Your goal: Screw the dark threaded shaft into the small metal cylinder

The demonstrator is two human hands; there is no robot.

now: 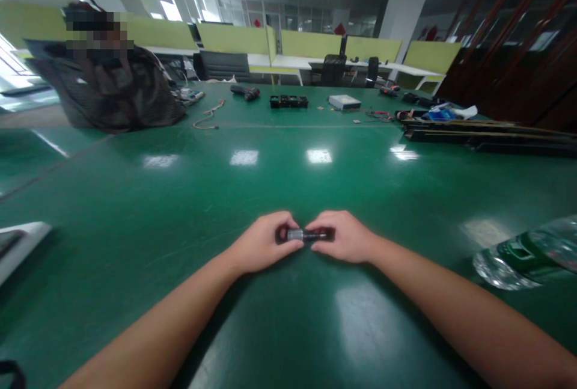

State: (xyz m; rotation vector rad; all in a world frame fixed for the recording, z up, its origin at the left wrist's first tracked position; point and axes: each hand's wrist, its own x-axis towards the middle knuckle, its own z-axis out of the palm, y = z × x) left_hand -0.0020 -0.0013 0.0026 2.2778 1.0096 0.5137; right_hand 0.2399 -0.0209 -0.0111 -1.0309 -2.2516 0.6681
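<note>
A small dark tube with a grey band (296,234) lies sideways between my hands, low over the green tabletop (270,184). Its left end sits in the curled thumb and fingers of my left hand (264,243). My right hand (343,236) closes in the same way around the narrower dark right end. The fingertips nearly meet at the middle of the tube. Both ends are partly hidden by fingers, and blur keeps its exact kind from showing.
A clear bottle with a green label (532,257) lies at the right. At the left edge is a white-edged device (27,241). Along the back are a large dark bag-like shape (121,91), a black block (289,101), a white box (344,102) and long dark strips (487,135).
</note>
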